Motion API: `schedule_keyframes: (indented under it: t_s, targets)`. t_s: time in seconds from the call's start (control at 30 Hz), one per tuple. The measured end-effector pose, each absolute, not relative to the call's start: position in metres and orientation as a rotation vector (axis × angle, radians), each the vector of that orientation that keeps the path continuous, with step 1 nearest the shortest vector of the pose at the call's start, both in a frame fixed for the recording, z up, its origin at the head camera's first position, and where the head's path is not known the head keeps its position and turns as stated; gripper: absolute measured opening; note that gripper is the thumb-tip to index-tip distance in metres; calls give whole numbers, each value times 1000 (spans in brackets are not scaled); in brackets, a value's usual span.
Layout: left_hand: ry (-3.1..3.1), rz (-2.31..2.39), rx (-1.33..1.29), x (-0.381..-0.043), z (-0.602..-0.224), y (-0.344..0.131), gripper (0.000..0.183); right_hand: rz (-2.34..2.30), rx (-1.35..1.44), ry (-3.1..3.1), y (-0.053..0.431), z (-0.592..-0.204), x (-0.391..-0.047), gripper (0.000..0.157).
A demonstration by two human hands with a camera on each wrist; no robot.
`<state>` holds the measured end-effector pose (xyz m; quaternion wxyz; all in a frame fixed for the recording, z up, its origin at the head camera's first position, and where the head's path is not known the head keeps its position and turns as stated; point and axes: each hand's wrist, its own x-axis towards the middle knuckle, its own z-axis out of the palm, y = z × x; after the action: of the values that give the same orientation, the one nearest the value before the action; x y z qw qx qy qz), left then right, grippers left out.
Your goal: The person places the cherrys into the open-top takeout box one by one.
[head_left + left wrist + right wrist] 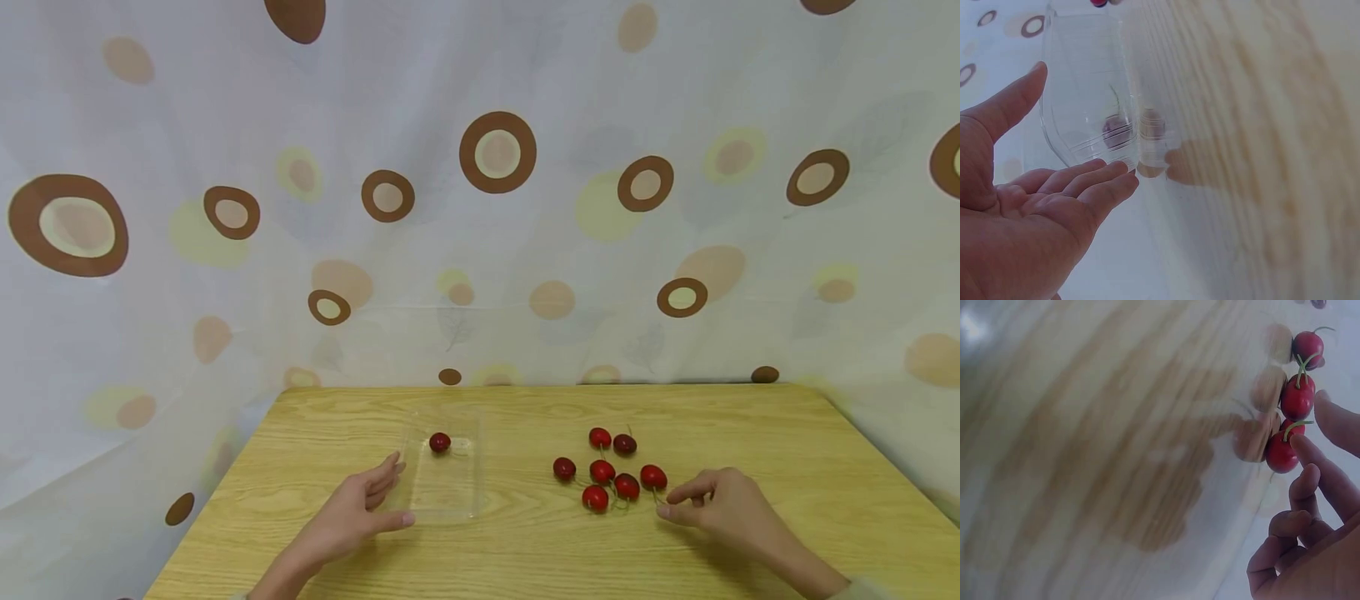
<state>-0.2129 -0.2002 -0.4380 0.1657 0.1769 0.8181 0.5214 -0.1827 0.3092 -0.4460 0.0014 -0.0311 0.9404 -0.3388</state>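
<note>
My left hand (356, 508) is at the left side of a clear plastic box (444, 512), fingers straight and thumb spread. In the left wrist view its fingertips (1124, 176) lie right at the box wall. One dark red cherry (439, 442) with a stem sits inside the box. My right hand (723, 504) is beside the rightmost loose cherry (654, 477), thumb and forefinger parted around its green stem (1297, 427). In the right wrist view the forefinger's tip overlaps that cherry, and the other fingers are bent. Several more cherries (602, 472) lie to the left of it.
The wooden table (517, 542) is glossy and reflects the cherries and hands. A patterned curtain (510, 250) with brown rings hangs behind the table and along both sides. Bare wood lies between the box and the cherry group.
</note>
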Motion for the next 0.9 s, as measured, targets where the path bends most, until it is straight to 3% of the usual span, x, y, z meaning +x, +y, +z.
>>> schedule_keyframes:
  t_s: [0.33, 0.9]
  targets:
    - [2359, 1465, 526, -213, -436, -200, 94, -1048, -95, 3015, 305, -451, -184, 12]
    - [2368, 1454, 518, -215, -435, -200, 94, -1013, -176, 3049, 343, -456, -202, 20]
